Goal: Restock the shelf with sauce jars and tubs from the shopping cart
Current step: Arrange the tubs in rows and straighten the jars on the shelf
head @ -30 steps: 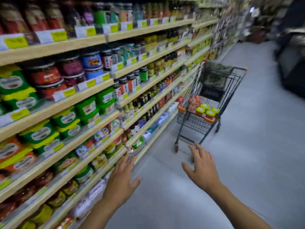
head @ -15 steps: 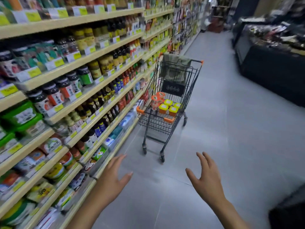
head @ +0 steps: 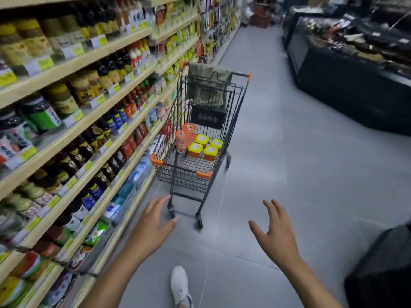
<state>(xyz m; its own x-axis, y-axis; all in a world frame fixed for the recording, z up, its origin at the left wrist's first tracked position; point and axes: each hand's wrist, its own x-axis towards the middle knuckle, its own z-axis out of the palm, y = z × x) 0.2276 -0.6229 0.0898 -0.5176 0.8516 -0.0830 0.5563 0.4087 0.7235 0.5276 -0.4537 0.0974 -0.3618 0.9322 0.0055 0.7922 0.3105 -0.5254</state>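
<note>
Both the left hand (head: pixel 155 223) and right hand (head: pixel 274 234) reach forward, fingers spread and empty, toward the shopping cart (head: pixel 201 167) beside the shelf (head: pixel 93 121). Yellow-lidded tubs (head: pixel 205 147) and orange-lidded jars (head: pixel 185 136) sit inside; closing in first should steady the lift.

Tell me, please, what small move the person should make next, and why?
Probably step closer and reach into the shopping cart for one of the yellow-lidded tubs. The left hand and the right hand are both open and empty, short of the cart's near rim, while the tubs and the orange-lidded jars sit toward its far end.
</note>
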